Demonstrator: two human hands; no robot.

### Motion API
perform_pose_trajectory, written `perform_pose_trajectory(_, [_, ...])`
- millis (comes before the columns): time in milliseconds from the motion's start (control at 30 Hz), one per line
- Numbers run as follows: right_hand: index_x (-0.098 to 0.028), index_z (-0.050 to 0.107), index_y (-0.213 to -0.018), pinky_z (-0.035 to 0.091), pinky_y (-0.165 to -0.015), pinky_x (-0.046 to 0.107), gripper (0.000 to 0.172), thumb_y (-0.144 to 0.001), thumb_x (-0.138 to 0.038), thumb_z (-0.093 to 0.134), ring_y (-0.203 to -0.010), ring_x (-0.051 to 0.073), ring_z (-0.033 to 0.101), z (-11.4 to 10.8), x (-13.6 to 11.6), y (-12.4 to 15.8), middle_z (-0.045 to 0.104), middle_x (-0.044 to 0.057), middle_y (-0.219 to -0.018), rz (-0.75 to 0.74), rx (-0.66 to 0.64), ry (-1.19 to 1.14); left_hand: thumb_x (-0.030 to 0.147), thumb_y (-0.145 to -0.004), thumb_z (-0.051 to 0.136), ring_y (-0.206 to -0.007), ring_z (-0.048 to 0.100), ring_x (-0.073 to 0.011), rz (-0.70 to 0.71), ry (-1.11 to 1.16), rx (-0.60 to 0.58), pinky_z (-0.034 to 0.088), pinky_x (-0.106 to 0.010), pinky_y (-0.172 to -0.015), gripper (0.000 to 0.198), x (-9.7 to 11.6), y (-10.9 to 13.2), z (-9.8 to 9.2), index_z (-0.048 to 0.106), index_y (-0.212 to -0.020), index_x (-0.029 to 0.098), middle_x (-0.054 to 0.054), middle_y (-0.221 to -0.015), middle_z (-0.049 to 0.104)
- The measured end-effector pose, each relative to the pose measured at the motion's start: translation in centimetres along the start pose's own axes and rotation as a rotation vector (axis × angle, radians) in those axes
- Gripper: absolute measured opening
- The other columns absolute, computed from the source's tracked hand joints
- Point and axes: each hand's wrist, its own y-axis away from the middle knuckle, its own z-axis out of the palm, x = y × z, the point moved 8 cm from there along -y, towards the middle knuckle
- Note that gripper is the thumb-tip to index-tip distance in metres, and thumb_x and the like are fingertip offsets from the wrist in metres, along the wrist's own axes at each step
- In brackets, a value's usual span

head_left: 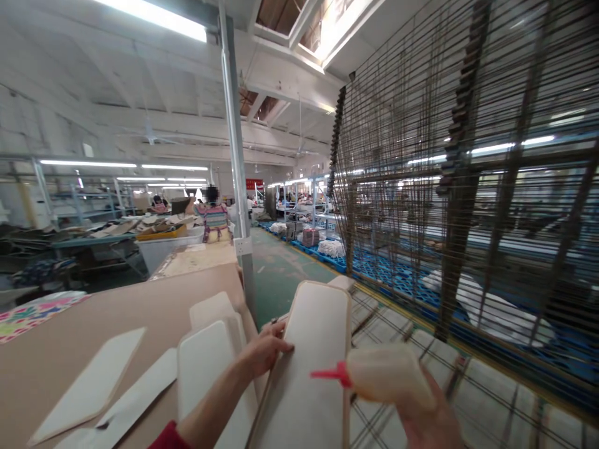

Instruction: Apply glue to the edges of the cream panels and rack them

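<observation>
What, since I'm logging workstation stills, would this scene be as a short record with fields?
Left hand: on the left edge of a tan-edged white panel
Right hand: holding a squeeze bottle, blurred
Red nozzle: pointing left, in front of the panel; contact unclear
Table: brown, with more white pieces and a colourful sheet
Right side: tall wire rack
Background: a person in a striped top

Factory workshop: tall metal rack (453, 249), strip lights (154, 17), seemingly worktables (88, 241) beyond.
</observation>
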Motion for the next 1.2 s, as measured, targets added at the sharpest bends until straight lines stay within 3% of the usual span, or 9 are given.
perform_pose_trajectory(67, [-0.02,0.057,-0.114,0.049,-0.075,0.024,0.062,-0.063,-0.045,0.082,-0.083,0.019,0.059,0.5,-3.3,-3.5,0.064,0.004,-0.096,-0.14,0.047,-0.005,0.004,-0.046,0.067,-0.072,0.065,-0.0182,-0.01,0.017,-0.045,0.049,-0.026,-0.067,0.055,-0.5,0.1,1.3,0.066,-0.1,0.016,-0.002,-0.087,0.072])
perform_pose_trajectory(167, [-0.022,0.056,-0.116,0.045,-0.078,0.022,0.063,-0.064,-0.047,0.081,-0.086,0.016,0.056,0.7,-5.0,-6.3,0.062,0.002,-0.098,-0.188,0.059,0.016,0.004,-0.045,0.069,-0.073,0.066,-0.0183,0.004,0.054,-0.083,0.05,-0.027,-0.068,0.056,-0.8,0.1,2.8,0.066,-0.099,0.017,-0.002,-0.088,0.072])
perform_pose_trajectory(333, [-0.023,0.057,-0.115,0.048,-0.077,0.024,0.062,-0.064,-0.05,0.08,-0.093,0.022,0.06,-0.2,0.3,-0.4,0.065,0.006,-0.103,0.003,-0.066,0.008,0.003,-0.043,0.067,-0.071,0.065,-0.0183,-0.011,0.072,-0.044,0.05,-0.027,-0.068,0.053,-0.8,-0.7,2.1,0.066,-0.095,0.017,-0.002,-0.084,0.072])
perform_pose_trajectory(433, [-0.022,0.06,-0.112,0.05,-0.073,0.025,0.065,-0.06,-0.056,0.08,-0.088,0.023,0.062,0.2,1.0,1.7,0.067,0.005,-0.098,0.01,-0.105,0.043,0.004,-0.044,0.066,-0.068,0.064,-0.0179,-0.002,0.041,-0.071,0.05,-0.028,-0.066,0.053,-0.4,-1.3,1.7,0.067,-0.096,0.017,-0.001,-0.084,0.072])
perform_pose_trajectory(600, [-0.024,0.057,-0.118,0.045,-0.074,0.017,0.058,-0.068,-0.044,0.08,-0.081,0.014,0.056,1.7,-5.3,-4.4,0.062,0.0,-0.096,-0.289,0.045,0.144,0.007,-0.047,0.068,-0.073,0.065,-0.019,0.03,-0.009,-0.237,0.048,-0.026,-0.065,0.052,0.2,-1.7,3.4,0.067,-0.098,0.017,-0.003,-0.084,0.071])
perform_pose_trajectory(667, [-0.023,0.056,-0.119,0.046,-0.075,0.019,0.058,-0.07,-0.046,0.078,-0.084,0.015,0.057,2.6,-5.4,-5.4,0.062,0.001,-0.098,-0.306,0.011,0.151,0.008,-0.049,0.068,-0.073,0.064,-0.0187,0.039,-0.012,-0.279,0.048,-0.026,-0.066,0.051,0.5,-2.0,3.5,0.066,-0.099,0.016,-0.003,-0.086,0.071])
perform_pose_trajectory(867, [-0.021,0.054,-0.12,0.051,-0.077,0.027,0.07,-0.062,-0.051,0.08,-0.093,0.024,0.061,4.6,2.5,-0.2,0.066,0.009,-0.106,0.013,-0.193,-0.002,0.007,-0.051,0.065,-0.075,0.064,-0.0183,0.06,-0.037,-0.285,0.047,-0.025,-0.067,0.053,0.9,-3.3,0.7,0.066,-0.103,0.018,-0.003,-0.089,0.07])
perform_pose_trajectory(1067, [-0.021,0.058,-0.115,0.047,-0.078,0.018,0.063,-0.062,-0.047,0.082,-0.085,0.015,0.06,3.9,-2.5,-5.6,0.066,0.003,-0.099,-0.223,0.076,0.112,0.006,-0.051,0.064,-0.077,0.065,-0.019,0.042,-0.044,-0.329,0.047,-0.025,-0.069,0.058,1.7,-4.3,-0.6,0.065,-0.107,0.018,-0.004,-0.09,0.07])
perform_pose_trajectory(1200, [-0.017,0.057,-0.112,0.051,-0.067,0.021,0.067,-0.059,-0.048,0.084,-0.076,0.019,0.063,4.2,0.2,-4.5,0.068,0.006,-0.088,-0.136,0.034,0.133,0.007,-0.05,0.065,-0.076,0.065,-0.0195,0.029,-0.01,-0.309,0.048,-0.027,-0.071,0.062,1.5,-6.0,-2.6,0.065,-0.112,0.017,-0.005,-0.09,0.071])
